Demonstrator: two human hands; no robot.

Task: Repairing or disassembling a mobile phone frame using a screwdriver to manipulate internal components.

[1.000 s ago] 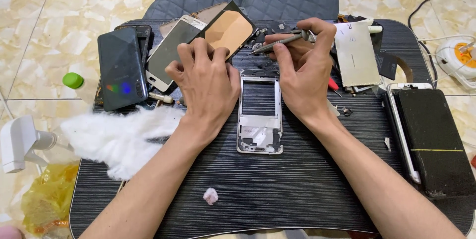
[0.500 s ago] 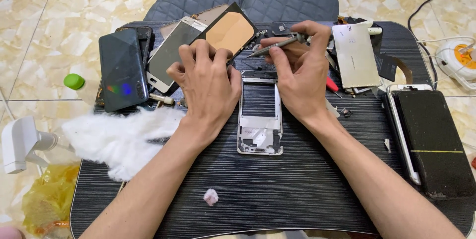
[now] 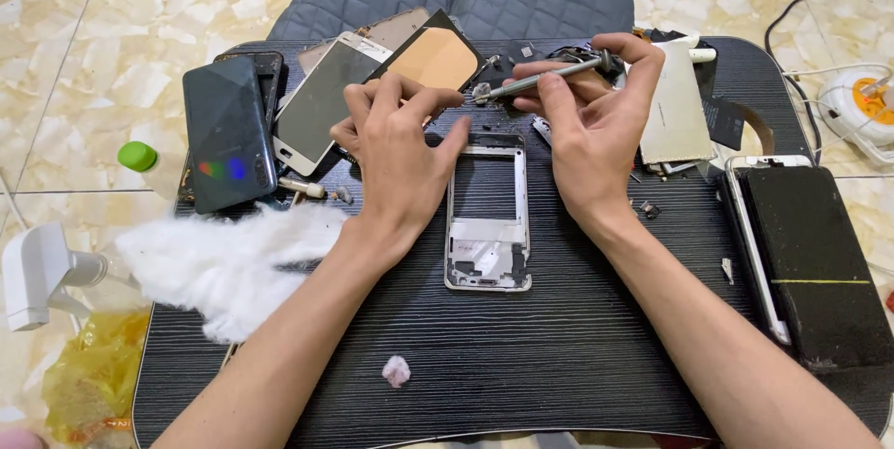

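Right hand (image 3: 596, 137): closed around a thin metal screwdriver (image 3: 545, 77), gripped between thumb and fingers, shaft lying almost level, tip aimed toward 9 o'clock.
Screwdriver tip: held just above the desk, at 12 o'clock of the phone frame, near the left fingertips; contact with anything cannot be told.
Left hand (image 3: 402, 156): fingers curled narrow, pinched at the tips near 12 o'clock; what is pinched is too small to tell. Heel of the hand is laid just beside the frame's left edge.
Phone frame (image 3: 488, 216): silver, opened, 1 piece, flat at desk centre, between the 2 hands, long axis running 12 to 6 o'clock.
Desk (image 3: 559, 356): black, wood-grain, rounded corners.
Dark phone (image 3: 226, 132): face up at 10 o'clock of the frame, well apart from it.
White-edged screen panel (image 3: 326, 104): tilted, just right of the dark phone, partly under the left hand.
Tan back panel (image 3: 433, 60): at 11 o'clock, behind the left fingers.
White back cover (image 3: 672, 114): at 2 o'clock, partly covered by the right hand.
Black slab (image 3: 815, 263): at 3 o'clock, at the desk edge.
Cotton wad (image 3: 223, 263): white, at 9 o'clock, under the left forearm.
Small pink scrap (image 3: 397, 371): at 7 o'clock of the frame.
Green cap (image 3: 137, 156): on the floor, off the desk at 9 o'clock.
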